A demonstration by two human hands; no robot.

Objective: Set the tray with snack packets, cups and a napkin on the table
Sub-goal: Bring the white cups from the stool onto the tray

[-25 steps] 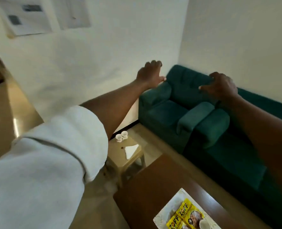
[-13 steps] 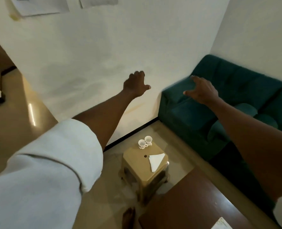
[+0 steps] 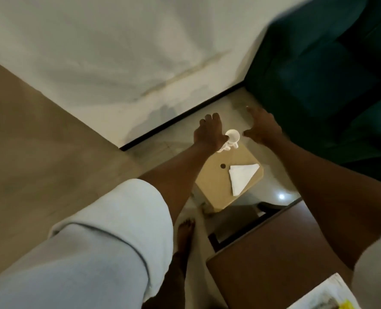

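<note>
Stool, tan, square top: white cups at its far corner, folded napkin on its right side.
Left hand: fingers spread above that far corner, thumb at a cup rim, contact unclear.
Right hand: spread, empty, just beyond the cups.
Tray: on the brown table, nearer than the stool.

A stool stands on the floor before the wall, with the sofa to its right. Two cups sit at its far corner and the napkin lies on its right half. The left hand overlaps the cups' left side. The right hand is just right of them. The table is nearer and bears the tray at its near right corner.
</note>
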